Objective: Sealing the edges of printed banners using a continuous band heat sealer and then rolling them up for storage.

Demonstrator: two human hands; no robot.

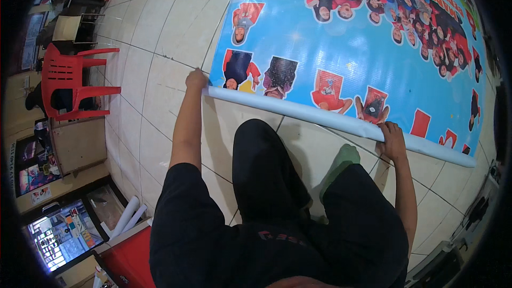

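Note:
A large blue printed banner (298,37) with cut-out pictures of people lies flat on the floor. Its near edge is wound into a pale roll (298,111) that slants down to the right in front of my knees. My left hand (197,79) is closed at the roll's left end, with most of its fingers hidden from view. Farther right, my right hand (392,140) grips the roll, fingers bent over its top. Beyond the roll the printed side faces up, its pictures upside down to me.
Light floor tiles (154,48) surround the banner. A red plastic chair (61,77) stands at left, with a lit screen (58,234) and white rolled sheets (125,216) at lower left. My knee (258,133) and green-socked foot (344,161) are close behind the roll.

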